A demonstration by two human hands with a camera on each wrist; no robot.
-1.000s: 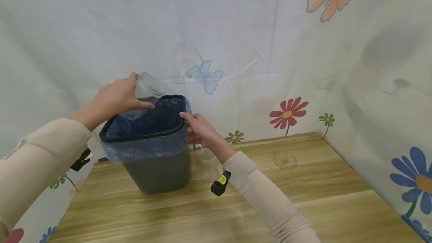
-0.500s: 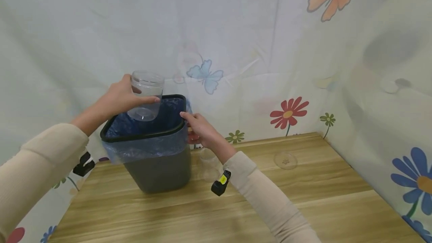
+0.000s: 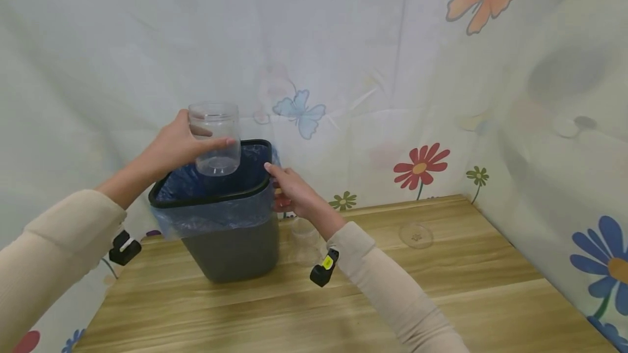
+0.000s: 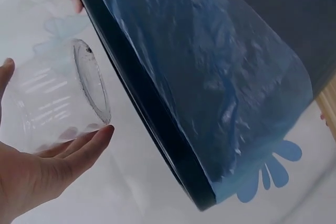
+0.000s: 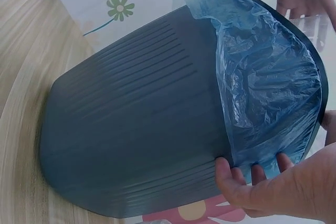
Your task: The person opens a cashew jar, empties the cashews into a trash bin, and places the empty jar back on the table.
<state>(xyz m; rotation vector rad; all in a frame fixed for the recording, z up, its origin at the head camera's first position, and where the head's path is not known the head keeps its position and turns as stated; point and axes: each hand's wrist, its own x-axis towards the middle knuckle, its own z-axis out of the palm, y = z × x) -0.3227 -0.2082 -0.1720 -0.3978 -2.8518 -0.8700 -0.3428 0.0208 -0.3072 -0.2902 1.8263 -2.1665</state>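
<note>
My left hand holds a clear plastic jar upright over the mouth of a trash can. Thumb and fingers go round its side, and nothing shows inside it. A blue plastic bag lines the dark grey can and folds down outside the black rim. At the can's right side, my right hand grips the edge. Its thumb lies on the rim, while the fingers touch the outer wall and bag in the right wrist view. In the left wrist view, the jar's base faces the rim.
A second clear jar stands on the wooden table just right of the can, partly behind my right wrist. Farther right lies a clear round lid. A patterned curtain hangs behind and at both sides.
The jar has gone from tilted, its base low over the can, to upright as my left hand turned. My right hand stays at the rim.
</note>
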